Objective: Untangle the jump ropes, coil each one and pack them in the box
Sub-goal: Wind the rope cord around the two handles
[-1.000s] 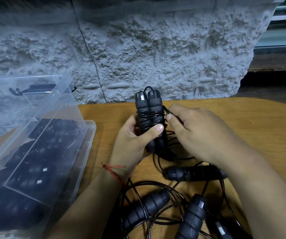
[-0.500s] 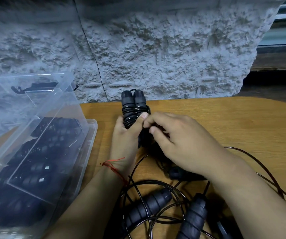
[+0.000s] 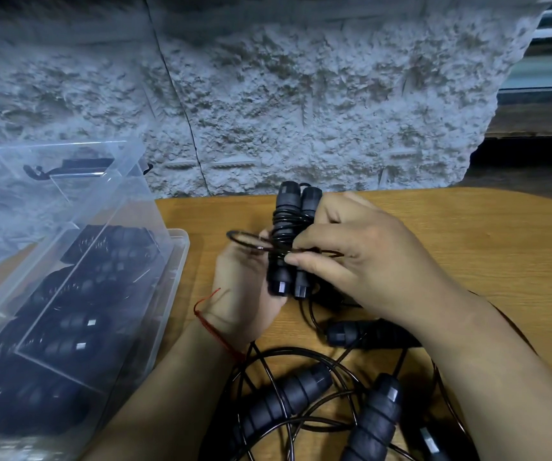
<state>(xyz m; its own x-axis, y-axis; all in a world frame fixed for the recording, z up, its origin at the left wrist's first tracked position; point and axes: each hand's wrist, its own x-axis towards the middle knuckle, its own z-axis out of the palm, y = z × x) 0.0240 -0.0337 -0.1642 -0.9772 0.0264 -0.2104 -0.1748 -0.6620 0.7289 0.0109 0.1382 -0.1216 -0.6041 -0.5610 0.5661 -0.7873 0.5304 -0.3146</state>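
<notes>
My left hand (image 3: 244,291) holds a pair of black jump rope handles (image 3: 289,241) upright above the table, with black cord wound around them. My right hand (image 3: 361,257) pinches the cord (image 3: 244,239) across the front of the handles; a small loop of it sticks out to the left. Loose black handles (image 3: 287,397) and tangled cord (image 3: 301,424) lie on the table below my hands. The clear plastic box (image 3: 174,261) stands at the left and holds several coiled black ropes (image 3: 78,314).
The wooden table (image 3: 467,244) runs to a rounded edge at the right. A rough grey stone wall (image 3: 301,111) stands close behind it. The box's clear lid (image 3: 68,181) is tipped up over the box. A red thread circles my left wrist.
The handle bundle has shifted right and up. My right hand has carried the cord across its front, leaving a loop at the left. The long arc of cord at the right is gone.
</notes>
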